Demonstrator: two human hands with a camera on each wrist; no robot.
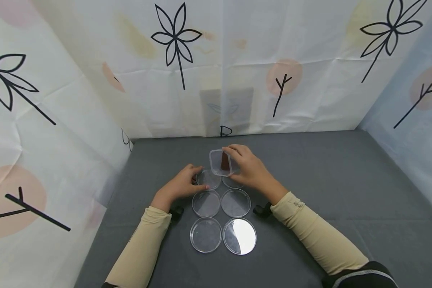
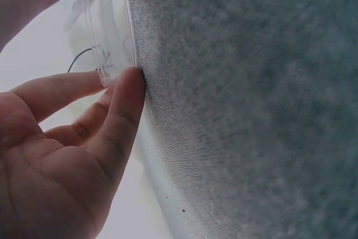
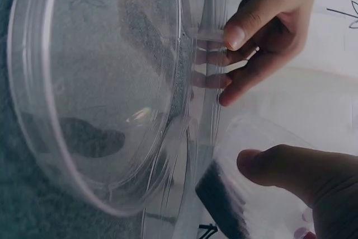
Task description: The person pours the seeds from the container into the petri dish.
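My left hand (image 1: 180,182) grips the side of the far-left clear petri dish (image 1: 209,179), thumb at its near rim and fingers at its far side. In the left wrist view the fingertips meet that dish's edge (image 2: 118,37). Tilted over the far dishes is a small clear plastic box (image 1: 216,163), which my right hand (image 1: 251,167) holds by its sides. Dark reddish-brown material (image 1: 225,161) lies against one side inside it. The far-right petri dish (image 1: 232,182) is partly hidden beneath the right hand.
Two middle petri dishes (image 1: 235,203) and two near ones stand in the same two columns. The near-right dish (image 1: 239,236) reflects bright light. Grey cloth (image 1: 309,180) covers the table, with patterned fabric (image 1: 237,52) hanging behind and at both sides.
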